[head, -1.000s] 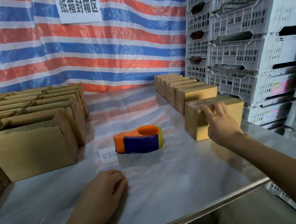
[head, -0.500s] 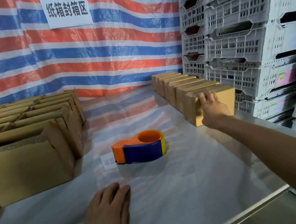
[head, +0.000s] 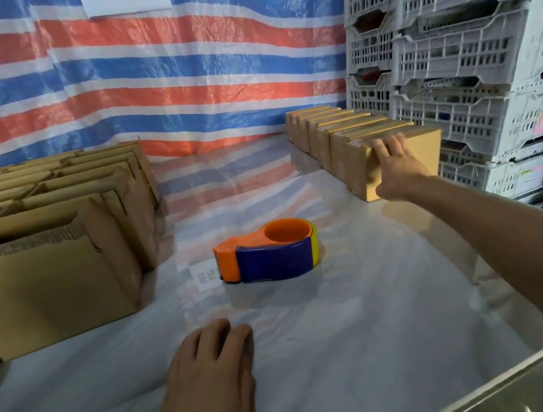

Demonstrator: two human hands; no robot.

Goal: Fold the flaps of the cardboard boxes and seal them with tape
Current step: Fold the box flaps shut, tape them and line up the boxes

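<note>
In the head view, the right hand (head: 396, 168) is seen at 2 o'clock, laid flat with fingers spread against the near face of the closed box (head: 426, 145) at the front of a row of boxes (head: 322, 126). Nothing is gripped. The left hand (head: 212, 369) is rested palm down on the table (head: 383, 329) at 6 o'clock, fingers loose, with nothing held. The tape dispenser (head: 270, 256) lies at the centre, apart from both hands. Open boxes (head: 49, 287) are lined up at 9 o'clock, flaps unfolded. If the press is made off-centre, the closed box could be skewed and the row knocked out of line or shoved toward the crates (head: 467, 52) at 1 o'clock. On the smooth table, the dispenser could be nudged away when reached for.
</note>
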